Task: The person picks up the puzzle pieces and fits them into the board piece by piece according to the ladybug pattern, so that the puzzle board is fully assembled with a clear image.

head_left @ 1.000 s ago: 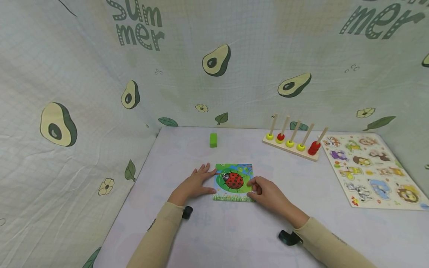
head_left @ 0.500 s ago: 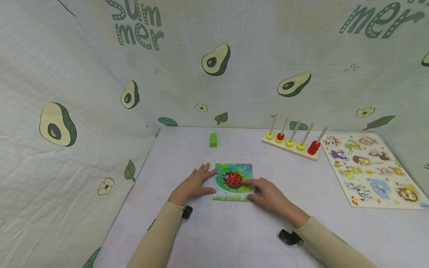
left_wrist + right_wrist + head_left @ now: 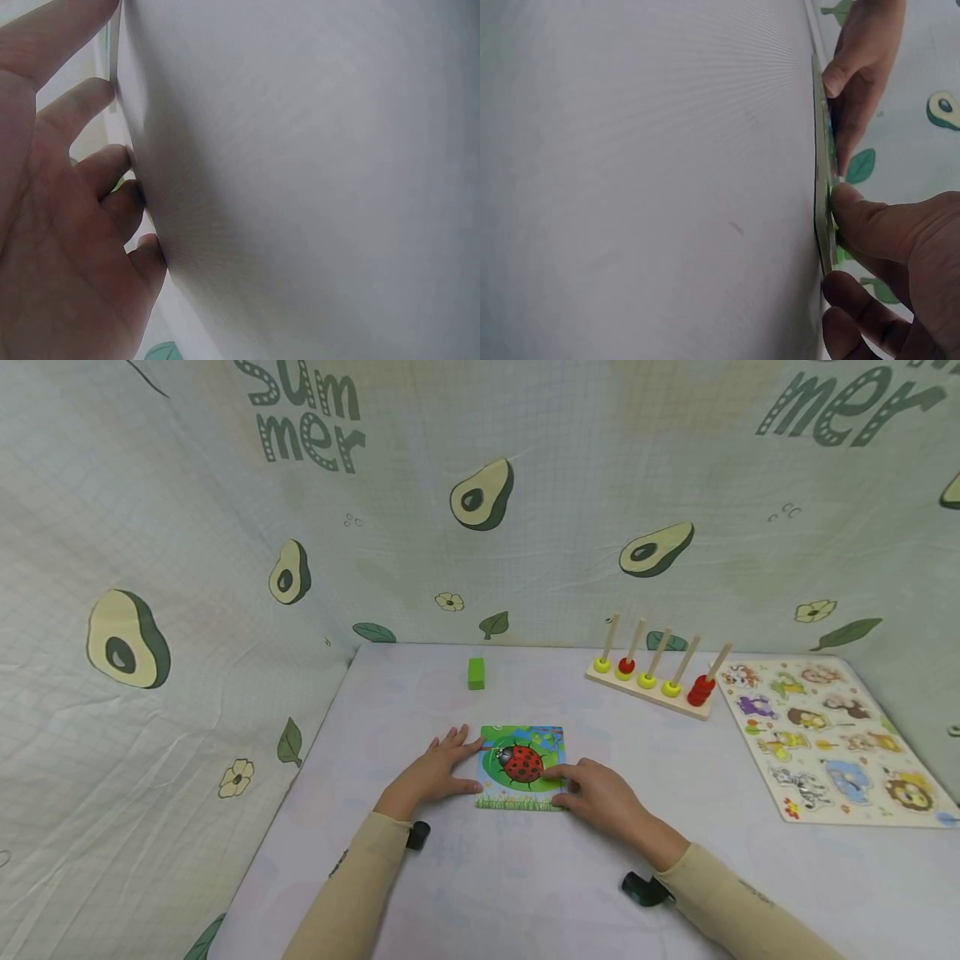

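A flat square board with a red ladybug picture (image 3: 521, 763) lies on the table between both hands. In the head view my left hand (image 3: 435, 773) is spread flat on the table, its thumb and index fingertip at the board's left edge. The left wrist view shows that hand's fingers (image 3: 90, 176) resting down on the tabletop. My right hand (image 3: 603, 795) is at the right side: the index finger reaches onto the ladybug's lower right, and the thumb lies at the lower right corner. In the right wrist view the right thumb (image 3: 870, 221) touches the board's upper face, other fingers bent beside its edge.
A small green block (image 3: 476, 674) stands behind the board. Toward the back right is a wooden peg stand (image 3: 652, 691) with yellow and red beads. An animal puzzle board (image 3: 832, 739) lies at the right. An avocado-print cloth (image 3: 375, 552) hangs behind the table.
My right index finger has moved from the board's right edge inward onto the ladybug, then slightly down. The right thumb has shifted a little at the lower right corner. The left hand has stayed put.
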{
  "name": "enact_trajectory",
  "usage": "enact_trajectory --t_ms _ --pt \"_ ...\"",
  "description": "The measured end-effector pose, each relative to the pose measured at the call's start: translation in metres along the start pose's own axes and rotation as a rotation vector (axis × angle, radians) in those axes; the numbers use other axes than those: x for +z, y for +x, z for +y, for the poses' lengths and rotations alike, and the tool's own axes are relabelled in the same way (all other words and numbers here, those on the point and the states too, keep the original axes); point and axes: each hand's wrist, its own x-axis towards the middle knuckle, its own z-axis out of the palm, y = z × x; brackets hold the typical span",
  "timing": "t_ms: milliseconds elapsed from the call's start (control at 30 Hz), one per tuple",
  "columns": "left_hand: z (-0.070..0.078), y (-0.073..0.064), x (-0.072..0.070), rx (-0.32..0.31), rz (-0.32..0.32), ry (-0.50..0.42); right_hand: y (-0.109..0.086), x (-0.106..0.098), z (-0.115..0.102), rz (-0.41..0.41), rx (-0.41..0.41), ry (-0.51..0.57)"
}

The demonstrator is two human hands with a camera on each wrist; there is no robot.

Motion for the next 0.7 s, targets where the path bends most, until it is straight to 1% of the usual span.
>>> enact_trajectory --t_ms 433,700 --pt "0.0002 -0.0005 0.0001 0.001 0.002 0.002 0.0009 -0.0011 -0.0003 -0.013 0.004 0.004" --pt "0.0001 -0.0008 -0.0002 -0.001 -0.003 0.001 0.0023 -0.0021 0.0008 -0.036 0.011 -0.018"
